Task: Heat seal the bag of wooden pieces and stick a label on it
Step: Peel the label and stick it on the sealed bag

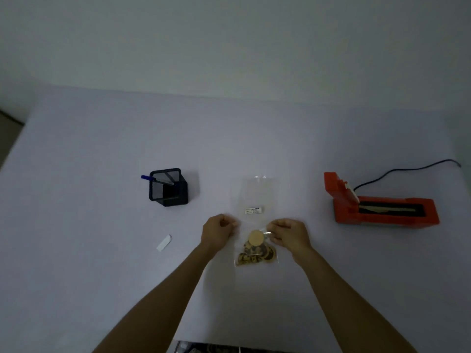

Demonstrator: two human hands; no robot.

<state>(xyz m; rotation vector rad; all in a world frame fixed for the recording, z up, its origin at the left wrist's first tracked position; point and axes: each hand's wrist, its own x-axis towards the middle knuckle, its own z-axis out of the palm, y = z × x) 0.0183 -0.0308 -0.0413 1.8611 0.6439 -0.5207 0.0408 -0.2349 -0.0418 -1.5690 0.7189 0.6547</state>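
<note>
Head view, bag point(256, 200) lengthwise pointing away, both hands' fingers point(274, 229) pinching its sides

I saw open table point(254, 138) beyond both hands. A mesh pen holder point(168, 187) stood far-left of my left hand point(216, 231), a red heat sealer point(382, 203) well right of my right hand point(288, 233).

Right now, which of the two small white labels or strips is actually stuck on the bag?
The printed label on the clear bag, beyond both hands. The blank white strip lies loose on the table, left of it.
</note>
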